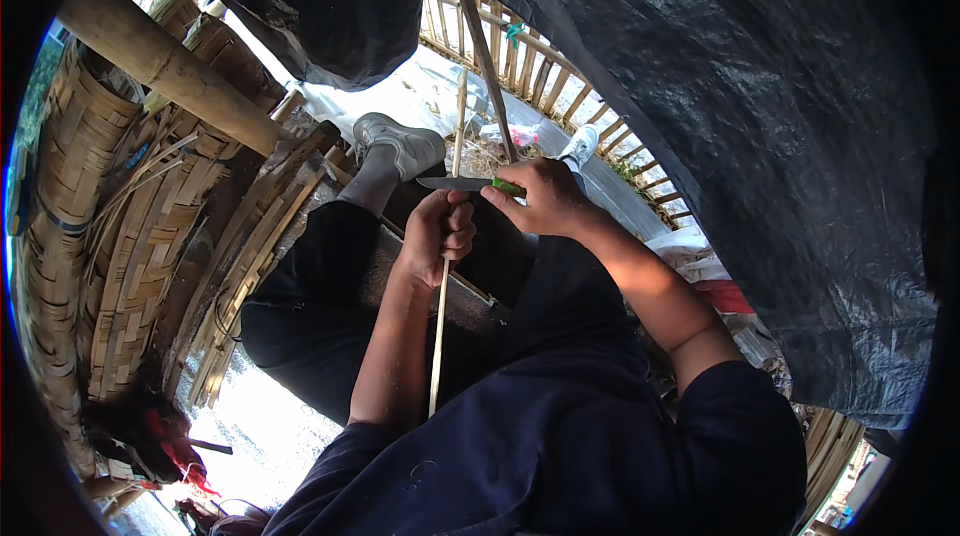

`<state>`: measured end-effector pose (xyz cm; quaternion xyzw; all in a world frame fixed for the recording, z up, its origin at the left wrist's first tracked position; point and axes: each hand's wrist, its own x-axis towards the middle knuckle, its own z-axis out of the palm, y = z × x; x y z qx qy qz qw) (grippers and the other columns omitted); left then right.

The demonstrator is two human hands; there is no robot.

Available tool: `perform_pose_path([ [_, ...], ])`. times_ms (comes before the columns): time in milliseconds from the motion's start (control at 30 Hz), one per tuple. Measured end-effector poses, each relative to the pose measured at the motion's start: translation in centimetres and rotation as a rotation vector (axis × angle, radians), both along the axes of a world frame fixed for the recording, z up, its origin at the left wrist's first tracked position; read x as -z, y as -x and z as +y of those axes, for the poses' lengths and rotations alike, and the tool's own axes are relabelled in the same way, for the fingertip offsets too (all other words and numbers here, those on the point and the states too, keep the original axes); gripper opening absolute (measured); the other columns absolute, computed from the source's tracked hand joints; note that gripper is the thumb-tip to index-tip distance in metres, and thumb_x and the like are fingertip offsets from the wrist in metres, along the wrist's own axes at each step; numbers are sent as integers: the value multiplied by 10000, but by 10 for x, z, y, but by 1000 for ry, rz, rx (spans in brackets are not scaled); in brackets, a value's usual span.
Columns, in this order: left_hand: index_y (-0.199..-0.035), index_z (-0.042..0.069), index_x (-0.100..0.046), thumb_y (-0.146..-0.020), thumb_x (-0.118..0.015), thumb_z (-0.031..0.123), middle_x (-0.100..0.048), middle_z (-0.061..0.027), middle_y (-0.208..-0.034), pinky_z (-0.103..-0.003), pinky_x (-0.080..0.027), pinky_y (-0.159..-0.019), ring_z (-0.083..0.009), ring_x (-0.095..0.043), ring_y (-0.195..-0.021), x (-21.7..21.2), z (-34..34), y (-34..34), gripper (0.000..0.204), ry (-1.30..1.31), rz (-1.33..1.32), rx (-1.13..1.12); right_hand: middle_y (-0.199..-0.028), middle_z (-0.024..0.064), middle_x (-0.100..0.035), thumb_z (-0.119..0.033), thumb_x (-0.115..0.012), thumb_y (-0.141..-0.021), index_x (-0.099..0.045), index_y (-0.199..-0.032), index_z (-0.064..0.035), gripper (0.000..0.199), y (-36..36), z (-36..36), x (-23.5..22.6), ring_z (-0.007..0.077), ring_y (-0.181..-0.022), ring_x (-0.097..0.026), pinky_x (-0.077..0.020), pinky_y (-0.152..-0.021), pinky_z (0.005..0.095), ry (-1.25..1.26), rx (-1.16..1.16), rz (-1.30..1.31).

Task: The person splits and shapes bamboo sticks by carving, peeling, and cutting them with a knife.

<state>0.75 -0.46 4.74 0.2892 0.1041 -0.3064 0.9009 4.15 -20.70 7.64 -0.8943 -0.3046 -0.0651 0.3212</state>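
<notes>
My left hand is closed in a fist round a long, thin, pale bamboo strip. The strip runs from near my waist up through the fist and on past my feet. Just above that fist, my right hand grips a knife by its green handle. The blade points left and lies across the strip, close to my left thumb. Whether the edge bites into the strip is too small to tell.
Woven bamboo rolls and stacked split bamboo stand on the left, below a thick bamboo pole. Black plastic sheeting hangs on the right. A slatted bamboo fence lies ahead, with a dark slanting stick in front.
</notes>
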Motion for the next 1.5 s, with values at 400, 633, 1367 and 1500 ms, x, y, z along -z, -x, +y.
perform_pose_path([
  [400,-816,178,-396,-1032,-334,335,-309,50,-582,-203,-125,-331,-42,-211,-400,-16,-10,11,275,-72,-68,51,-453,38,-376,-443,-680,-856,-553,-594,6,536,-5,-11,-2,78,-485,-330,-309,-460,319,37,17,340],
  [633,-831,186,-413,-1020,-372,340,-311,61,-574,-196,-113,-328,-33,-208,-399,-16,-18,15,247,-59,-80,88,-430,82,-474,-560,-693,-787,-610,-564,-22,588,2,-13,-2,135,-412,-466,-367,-444,321,116,178,295],
  [1367,-839,189,-402,-1029,-363,362,-305,66,-578,-196,-125,-335,-23,-216,-404,-19,-26,19,260,-122,-116,107,-455,-31,-415,-450,-610,-903,-518,-507,-55,566,-30,-27,7,60,-442,-371,-277,-427,289,-152,98,606],
  [1500,-833,176,-386,-1029,-354,369,-281,61,-570,-215,-123,-354,-37,-213,-403,-19,-27,18,277,-156,-105,146,-562,50,-552,-453,-618,-877,-583,-596,-22,515,-32,-38,14,135,-510,-513,-392,-518,325,-79,119,739],
])
